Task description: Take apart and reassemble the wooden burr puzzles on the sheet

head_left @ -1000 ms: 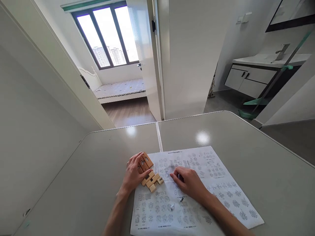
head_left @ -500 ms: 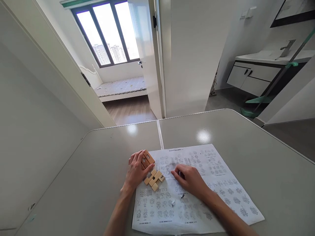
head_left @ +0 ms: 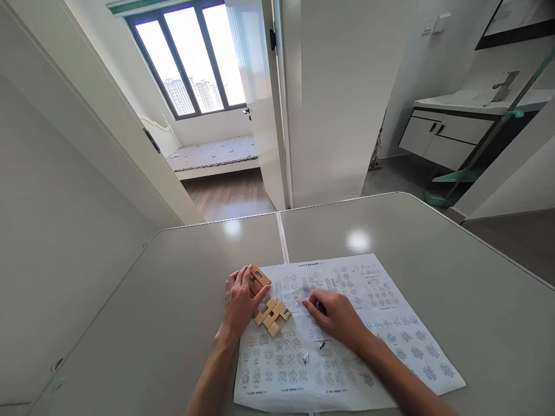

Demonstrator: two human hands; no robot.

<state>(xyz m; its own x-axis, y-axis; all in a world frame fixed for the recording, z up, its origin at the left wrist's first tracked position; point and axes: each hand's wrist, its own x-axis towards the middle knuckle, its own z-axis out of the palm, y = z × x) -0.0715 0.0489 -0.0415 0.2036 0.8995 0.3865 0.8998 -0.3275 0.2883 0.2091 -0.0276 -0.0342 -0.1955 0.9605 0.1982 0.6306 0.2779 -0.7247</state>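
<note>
My left hand point(head_left: 239, 303) curls over a brown wooden puzzle piece point(head_left: 259, 278) at the left edge of a printed diagram sheet point(head_left: 381, 312). Just right of that hand lie several light wooden puzzle pieces point(head_left: 273, 315), fitted together on the sheet. My right hand point(head_left: 336, 318) rests on the sheet with its fingers curled, the fingertips pressed near a row of small diagrams; something small and dark shows between the fingers, too small to name.
The sheet lies on a grey table point(head_left: 143, 323) with a seam point(head_left: 282, 240) down its middle. Two tiny dark bits point(head_left: 321, 345) sit on the paper near my right wrist. Beyond the table are an open door, a bedroom window and a washbasin cabinet point(head_left: 437, 141).
My left hand has closed a little more over the brown piece and both hands shifted slightly. The view has tilted a bit since a second ago.
</note>
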